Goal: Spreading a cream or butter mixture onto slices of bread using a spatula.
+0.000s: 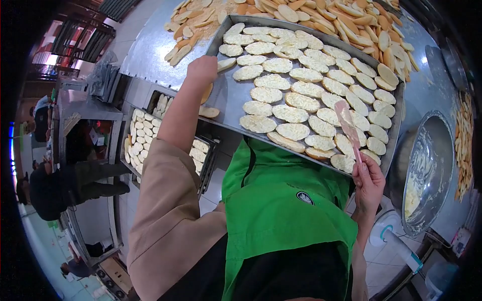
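Note:
A large metal baking tray (229, 101) holds rows of oval bread slices (302, 102) coated with a pale, creamy spread. At the tray's left end is my left hand (203, 70), its fingers curled by the rim; a slice of bread lies beside it, and whether the hand grips the rim or the slice cannot be told. My right hand (369, 182) holds the handle of a pink spatula (348, 124), whose smeared blade is over the slices at the tray's right part. To the right stands a steel bowl (429, 169) with pale spread on its inner wall.
Behind the tray, plain bread slices (339, 19) are heaped on the metal table (145, 49), with crumbs at the left. More slices (463, 146) lie at the far right. Trays of coated slices (145, 131) stand below at the left. A person (49, 190) stands farther left.

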Demonstrator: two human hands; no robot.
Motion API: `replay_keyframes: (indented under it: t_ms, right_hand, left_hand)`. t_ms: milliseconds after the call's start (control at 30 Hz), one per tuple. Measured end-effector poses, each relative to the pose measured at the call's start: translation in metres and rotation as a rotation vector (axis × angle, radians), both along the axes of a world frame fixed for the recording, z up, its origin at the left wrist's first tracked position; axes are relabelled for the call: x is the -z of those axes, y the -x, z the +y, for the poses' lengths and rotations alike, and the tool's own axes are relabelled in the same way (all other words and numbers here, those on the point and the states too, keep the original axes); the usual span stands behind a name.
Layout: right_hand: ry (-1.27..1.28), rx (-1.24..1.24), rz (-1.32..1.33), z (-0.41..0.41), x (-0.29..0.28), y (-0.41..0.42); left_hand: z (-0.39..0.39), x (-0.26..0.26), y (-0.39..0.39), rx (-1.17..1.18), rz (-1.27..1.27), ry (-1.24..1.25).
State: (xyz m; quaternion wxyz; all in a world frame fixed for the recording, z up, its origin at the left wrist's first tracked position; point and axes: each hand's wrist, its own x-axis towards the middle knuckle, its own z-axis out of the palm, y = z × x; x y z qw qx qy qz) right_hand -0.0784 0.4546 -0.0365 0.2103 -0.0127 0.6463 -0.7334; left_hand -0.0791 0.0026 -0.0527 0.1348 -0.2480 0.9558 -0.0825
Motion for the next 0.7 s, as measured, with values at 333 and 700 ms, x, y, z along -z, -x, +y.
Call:
replay_keyframes:
  t_ms: [333, 700]
  right_hand:
    - [-0.018, 0.0, -0.009, -0.003, -0.002, 0.001]
    - [-0.009, -0.016, -0.009, -0.001, 0.0, 0.004]
  left_hand:
    - [-0.01, 0.017, 0.011, 0.079, 0.132, 0.113]
    - [0.034, 0.013, -0.004, 0.156, 0.204, -0.286]
